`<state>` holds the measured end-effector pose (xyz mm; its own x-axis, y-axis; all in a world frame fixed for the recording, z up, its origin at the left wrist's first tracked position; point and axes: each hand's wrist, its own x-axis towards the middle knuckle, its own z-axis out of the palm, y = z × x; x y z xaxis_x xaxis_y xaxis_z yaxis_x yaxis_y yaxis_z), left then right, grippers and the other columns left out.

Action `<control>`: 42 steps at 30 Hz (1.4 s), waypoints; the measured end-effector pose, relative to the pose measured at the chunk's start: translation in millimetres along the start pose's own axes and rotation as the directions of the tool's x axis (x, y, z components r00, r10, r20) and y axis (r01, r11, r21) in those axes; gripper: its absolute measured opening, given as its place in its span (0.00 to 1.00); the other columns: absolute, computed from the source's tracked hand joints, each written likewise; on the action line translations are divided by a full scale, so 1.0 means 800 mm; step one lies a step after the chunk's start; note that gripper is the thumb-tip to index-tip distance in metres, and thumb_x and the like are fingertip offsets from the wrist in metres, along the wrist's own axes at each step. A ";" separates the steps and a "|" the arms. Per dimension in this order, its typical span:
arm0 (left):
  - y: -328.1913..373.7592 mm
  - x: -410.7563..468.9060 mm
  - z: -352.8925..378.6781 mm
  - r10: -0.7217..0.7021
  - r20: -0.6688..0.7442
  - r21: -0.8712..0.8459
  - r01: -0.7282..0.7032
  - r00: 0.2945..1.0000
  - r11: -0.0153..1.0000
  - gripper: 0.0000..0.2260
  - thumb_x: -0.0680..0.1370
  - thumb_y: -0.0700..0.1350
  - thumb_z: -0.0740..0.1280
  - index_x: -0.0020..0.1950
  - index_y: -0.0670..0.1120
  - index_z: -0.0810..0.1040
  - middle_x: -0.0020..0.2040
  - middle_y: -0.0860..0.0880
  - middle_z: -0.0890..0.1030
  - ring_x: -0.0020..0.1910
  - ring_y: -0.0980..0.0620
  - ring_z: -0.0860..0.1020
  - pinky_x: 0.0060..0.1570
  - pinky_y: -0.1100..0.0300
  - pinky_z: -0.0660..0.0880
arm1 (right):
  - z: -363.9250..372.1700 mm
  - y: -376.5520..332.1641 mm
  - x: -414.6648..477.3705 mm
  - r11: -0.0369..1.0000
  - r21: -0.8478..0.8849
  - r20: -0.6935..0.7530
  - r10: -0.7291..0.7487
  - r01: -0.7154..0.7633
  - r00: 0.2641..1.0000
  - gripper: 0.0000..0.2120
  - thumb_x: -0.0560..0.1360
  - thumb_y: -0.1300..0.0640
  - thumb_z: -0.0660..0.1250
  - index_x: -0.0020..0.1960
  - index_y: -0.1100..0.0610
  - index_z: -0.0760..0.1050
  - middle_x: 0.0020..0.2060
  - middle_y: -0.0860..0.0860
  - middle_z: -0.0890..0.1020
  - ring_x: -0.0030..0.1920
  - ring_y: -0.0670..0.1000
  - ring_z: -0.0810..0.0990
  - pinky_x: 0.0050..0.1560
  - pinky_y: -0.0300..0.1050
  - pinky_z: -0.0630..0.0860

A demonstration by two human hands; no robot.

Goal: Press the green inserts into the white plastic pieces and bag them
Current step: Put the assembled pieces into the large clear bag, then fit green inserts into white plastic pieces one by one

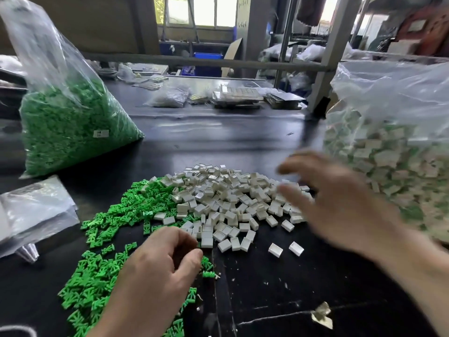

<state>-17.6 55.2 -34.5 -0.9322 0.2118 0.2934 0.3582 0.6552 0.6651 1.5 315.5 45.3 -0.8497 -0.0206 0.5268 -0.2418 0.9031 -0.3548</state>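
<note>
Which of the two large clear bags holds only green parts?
The bag at the left: its fill is all green. The bag at the right holds white pieces with green showing among them.

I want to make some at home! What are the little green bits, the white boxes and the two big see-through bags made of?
The green inserts: probably moulded plastic, matte; all one crisp shape. The white pieces: likely plastic too, smooth, faintly shiny hollow boxes. The left bag and right bag: thin clear plastic film; it crinkles and glints.
</note>
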 end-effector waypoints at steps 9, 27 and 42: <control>-0.019 0.006 0.009 0.034 0.100 0.390 -0.071 0.994 0.918 0.27 0.75 0.65 0.59 0.73 0.61 0.59 0.71 0.61 0.64 0.68 0.60 0.62 0.68 0.56 0.61 | 0.145 0.077 0.030 0.894 -0.344 0.461 0.426 -0.286 0.778 0.43 0.72 0.22 0.50 0.80 0.39 0.41 0.81 0.51 0.44 0.80 0.59 0.41 0.76 0.67 0.40; -0.035 0.011 0.014 0.079 0.212 0.479 -0.174 0.974 0.860 0.11 0.75 0.55 0.69 0.57 0.59 0.79 0.50 0.62 0.78 0.52 0.59 0.75 0.57 0.61 0.72 | 0.139 -0.030 -0.036 0.973 -0.230 0.426 0.066 0.037 0.902 0.11 0.83 0.48 0.59 0.55 0.51 0.76 0.57 0.49 0.75 0.52 0.53 0.66 0.52 0.50 0.71; -0.031 0.013 0.009 0.063 0.118 0.209 -0.087 0.991 0.974 0.02 0.77 0.53 0.67 0.48 0.58 0.80 0.44 0.63 0.76 0.43 0.66 0.74 0.40 0.74 0.67 | 0.138 -0.017 -0.041 0.939 0.238 0.270 0.182 -0.249 0.945 0.04 0.78 0.58 0.69 0.49 0.51 0.82 0.44 0.40 0.79 0.42 0.39 0.78 0.43 0.30 0.71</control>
<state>-36.8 46.7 -52.9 -0.9072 0.3369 0.2520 0.4194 0.7711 0.4790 -19.0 256.9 -52.6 -0.9740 0.0287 0.2249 -0.1276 0.7507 -0.6482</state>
